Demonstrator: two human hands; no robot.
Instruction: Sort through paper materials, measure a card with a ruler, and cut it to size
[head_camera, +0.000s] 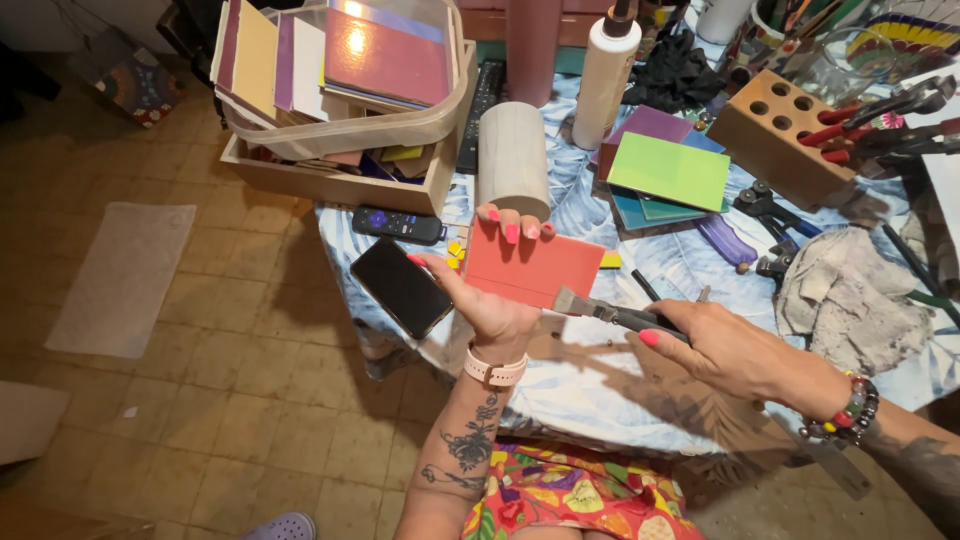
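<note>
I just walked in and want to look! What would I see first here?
First the coral-red tile in the middle, held up by the left hand, while the right hand presses a grey pliers-like tool against its edge. Behind it lies a bright green tile atop a stack of coloured tiles on the table.

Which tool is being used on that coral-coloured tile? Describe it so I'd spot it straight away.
Start at the table with the blue leaf-print cloth. At its near edge the left hand holds up a coral-pink tile. The tool is the pliers in the right hand, its flat jaws at the tile's lower right edge. Unlike the red-handled pliers in the wooden block, it has dark handles.
</note>
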